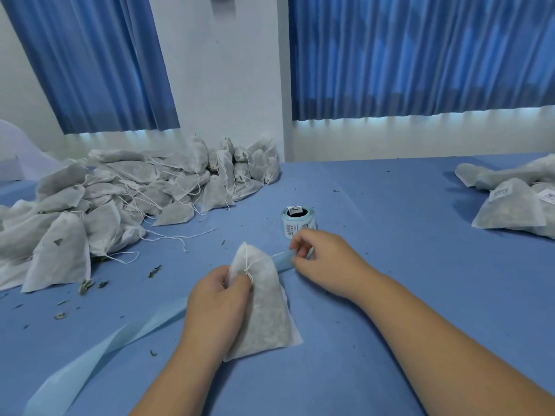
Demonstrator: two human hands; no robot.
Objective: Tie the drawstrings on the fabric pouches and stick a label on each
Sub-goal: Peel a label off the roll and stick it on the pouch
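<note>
Now, pouch (264, 307) in left hand (216, 298).

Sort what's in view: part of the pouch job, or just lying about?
Job:
- pouch, gripped by the left hand
- backing strip, pinched by the right hand
- label roll
- pouch pile, no labels visible
- labelled pouches

Lying about:
- herb crumbs
- blue curtains

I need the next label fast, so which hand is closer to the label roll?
Right. The right hand is just on the near side of the label roll, pinching the backing strip. The left hand grips the pouch, farther toward the person.
</note>
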